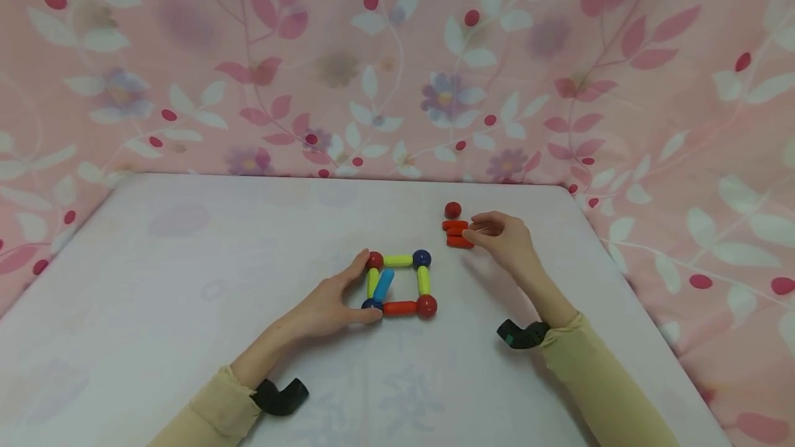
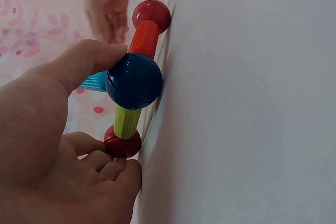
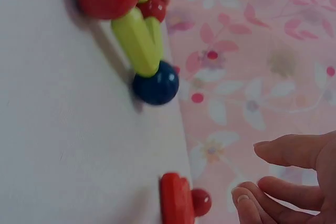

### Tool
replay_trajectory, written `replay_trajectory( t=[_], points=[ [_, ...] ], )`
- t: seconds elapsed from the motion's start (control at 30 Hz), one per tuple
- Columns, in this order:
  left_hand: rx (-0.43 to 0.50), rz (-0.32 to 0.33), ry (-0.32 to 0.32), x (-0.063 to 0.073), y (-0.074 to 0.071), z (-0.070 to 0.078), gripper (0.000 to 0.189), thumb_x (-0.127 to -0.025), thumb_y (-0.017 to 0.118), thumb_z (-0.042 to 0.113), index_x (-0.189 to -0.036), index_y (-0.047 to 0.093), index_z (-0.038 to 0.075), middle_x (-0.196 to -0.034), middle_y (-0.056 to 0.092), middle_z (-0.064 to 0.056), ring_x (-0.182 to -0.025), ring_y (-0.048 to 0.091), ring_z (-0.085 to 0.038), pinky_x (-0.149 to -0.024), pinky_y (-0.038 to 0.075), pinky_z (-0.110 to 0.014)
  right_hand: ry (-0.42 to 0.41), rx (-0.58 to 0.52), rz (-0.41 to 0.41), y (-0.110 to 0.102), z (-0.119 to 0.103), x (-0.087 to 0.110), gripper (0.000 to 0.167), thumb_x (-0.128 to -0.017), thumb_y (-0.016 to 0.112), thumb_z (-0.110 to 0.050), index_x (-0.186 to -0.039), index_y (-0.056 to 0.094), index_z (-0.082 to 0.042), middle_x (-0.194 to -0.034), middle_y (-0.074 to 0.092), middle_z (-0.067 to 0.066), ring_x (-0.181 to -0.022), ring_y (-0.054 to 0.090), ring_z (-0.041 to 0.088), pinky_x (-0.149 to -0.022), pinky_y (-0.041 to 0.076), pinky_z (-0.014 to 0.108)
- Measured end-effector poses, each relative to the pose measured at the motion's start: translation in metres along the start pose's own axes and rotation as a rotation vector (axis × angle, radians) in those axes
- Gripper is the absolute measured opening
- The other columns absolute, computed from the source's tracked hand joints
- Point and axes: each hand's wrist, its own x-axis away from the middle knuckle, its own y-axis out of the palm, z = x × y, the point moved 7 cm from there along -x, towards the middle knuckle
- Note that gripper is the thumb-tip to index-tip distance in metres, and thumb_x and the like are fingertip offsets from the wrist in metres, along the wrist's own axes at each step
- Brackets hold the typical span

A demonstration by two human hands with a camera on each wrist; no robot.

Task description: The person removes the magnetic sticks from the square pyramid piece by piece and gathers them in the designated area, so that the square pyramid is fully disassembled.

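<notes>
A square of magnetic rods and balls lies on the table, with yellow-green rods (image 1: 397, 261) on three sides and a red rod (image 1: 399, 308) on the near side. Red and dark blue balls (image 1: 421, 259) alternate at its corners. From the near-left blue ball (image 2: 134, 81) a light blue rod (image 1: 384, 285) sticks up. My left hand (image 1: 326, 303) holds the square's left side, thumb on that blue ball, fingers at the far-left red ball (image 2: 122, 141). Beside several loose red rods (image 1: 458, 242), my right hand (image 1: 506, 241) hovers with thumb and fingers apart, nothing between them.
A single red ball (image 1: 453, 210) sits just behind the loose red rods. The white table (image 1: 186, 247) ends at a pink floral cloth (image 1: 397, 88) at the back and right. Black wrist mounts (image 1: 281, 397) project from both sleeves.
</notes>
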Motion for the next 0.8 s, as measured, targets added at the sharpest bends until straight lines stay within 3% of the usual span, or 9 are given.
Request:
replay_trajectory(
  t=[0.2, 0.3, 0.47, 0.63, 0.8],
  points=[
    [-0.008, 0.001, -0.005, 0.000, 0.000, -0.001, 0.102, -0.084, 0.078, 0.045, -0.162, 0.015, 0.028, -0.167, 0.022, 0.001, -0.154, 0.019, -0.028, -0.116, 0.030, -0.059, -0.170, -0.049, -0.123, 0.032, -0.057, 0.018, 0.033, -0.090, 0.076, -0.025, -0.118, 0.071, -0.007, -0.105, 0.074, 0.006, -0.097, 0.069, 0.021, -0.086, 0.058, 0.034],
    [-0.009, -0.001, -0.001, -0.001, 0.001, -0.001, 0.102, -0.083, 0.078, 0.046, -0.162, 0.014, 0.028, -0.167, 0.021, 0.002, -0.154, 0.018, -0.027, -0.117, 0.029, -0.059, -0.238, -0.064, -0.190, 0.050, -0.074, 0.027, 0.032, -0.090, 0.076, -0.025, -0.116, 0.071, -0.007, -0.102, 0.074, 0.004, -0.093, 0.069, 0.018, -0.085, 0.059, 0.032],
    [0.001, -0.008, 0.014, -0.001, 0.002, -0.002, 0.103, -0.084, 0.077, 0.047, -0.162, 0.014, 0.027, -0.167, 0.020, 0.002, -0.154, 0.018, -0.027, -0.118, 0.028, -0.060, -0.285, -0.069, -0.264, 0.074, -0.081, 0.035, 0.030, -0.090, 0.076, -0.024, -0.115, 0.071, -0.008, -0.104, 0.074, 0.002, -0.091, 0.068, 0.013, -0.083, 0.058, 0.025],
    [-0.003, -0.005, 0.018, -0.001, 0.001, -0.002, 0.103, -0.083, 0.077, 0.048, -0.162, 0.014, 0.026, -0.166, 0.021, 0.002, -0.154, 0.019, -0.027, -0.117, 0.028, -0.061, -0.325, -0.090, -0.356, 0.092, -0.081, 0.040, 0.033, -0.089, 0.077, -0.018, -0.118, 0.070, -0.004, -0.108, 0.073, 0.008, -0.092, 0.068, 0.015, -0.086, 0.058, 0.031],
    [0.010, -0.007, 0.030, 0.000, -0.001, -0.001, 0.103, -0.084, 0.077, 0.048, -0.162, 0.013, 0.025, -0.167, 0.020, 0.002, -0.154, 0.018, -0.027, -0.118, 0.025, -0.061, -0.320, -0.067, -0.432, 0.104, -0.081, 0.044, 0.032, -0.089, 0.077, -0.017, -0.119, 0.072, -0.009, -0.107, 0.072, 0.001, -0.094, 0.066, 0.014, -0.087, 0.057, 0.032]
  ],
)
